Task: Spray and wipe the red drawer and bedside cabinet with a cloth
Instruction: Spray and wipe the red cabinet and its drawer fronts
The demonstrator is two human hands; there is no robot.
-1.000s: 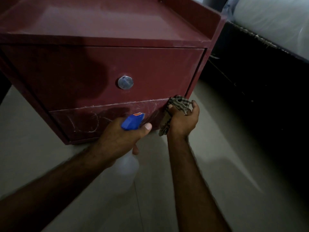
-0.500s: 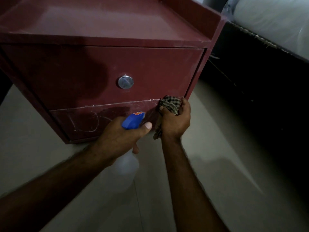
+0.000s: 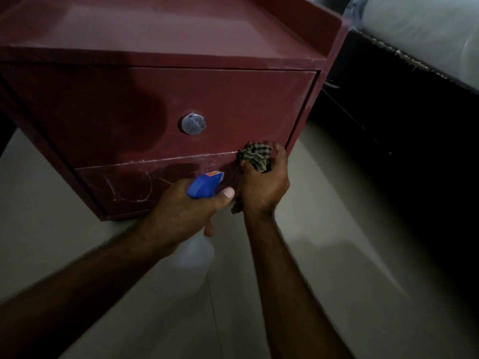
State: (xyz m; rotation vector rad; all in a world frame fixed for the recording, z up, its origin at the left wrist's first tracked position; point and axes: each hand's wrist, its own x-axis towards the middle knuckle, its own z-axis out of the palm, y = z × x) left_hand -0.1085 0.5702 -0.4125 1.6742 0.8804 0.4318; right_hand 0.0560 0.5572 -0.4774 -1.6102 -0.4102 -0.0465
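Cloth (image 3: 255, 156) in right hand (image 3: 264, 185) slid left along drawer (image 3: 233, 104); left hand (image 3: 181, 211) grips bottle (image 3: 204, 185).

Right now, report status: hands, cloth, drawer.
Left hand grips spray bottle. Right hand holds cloth against drawer's lower right corner. No obstruction seen.

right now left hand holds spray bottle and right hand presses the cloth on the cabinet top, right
Not the top: in the head view the right hand presses the cloth at the drawer front's lower right corner; left hand holds the spray bottle.
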